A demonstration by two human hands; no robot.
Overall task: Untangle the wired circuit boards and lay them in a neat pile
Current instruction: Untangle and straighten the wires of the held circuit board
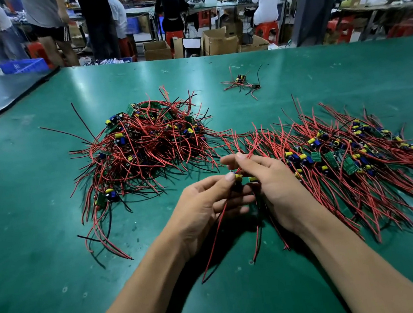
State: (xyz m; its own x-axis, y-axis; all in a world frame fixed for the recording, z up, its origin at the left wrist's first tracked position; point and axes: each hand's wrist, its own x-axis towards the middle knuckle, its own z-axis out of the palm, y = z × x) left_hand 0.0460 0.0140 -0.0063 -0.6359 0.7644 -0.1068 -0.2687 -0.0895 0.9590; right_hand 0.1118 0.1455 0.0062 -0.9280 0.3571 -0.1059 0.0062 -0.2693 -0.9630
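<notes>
Worktop (55,255): green, carrying everything below.
Tangled heap (141,149): at 10 o'clock from the hands, a knotted mound of small boards with red and black leads crossing every way; it looks like the larger share of the work left.
Laid pile (345,161): at 3 o'clock from the hands, boards in a rough band with their leads combed mostly the same way; this is the done part, roughly comparable in bulk to the heap.
Stray cluster (243,83): at 12 o'clock, far off and apart from both, a few boards not yet sorted.
Held board (238,177): lifted above the worktop between the hands, its leads hanging toward 6 o'clock.
Left hand (206,206): fingers (229,177) curled, pinching the held board.
Right hand (275,189): thumb and forefinger nip a red lead (248,152) running up toward 1 o'clock.
Judgement: about halfway, one board mid-untangle.
</notes>
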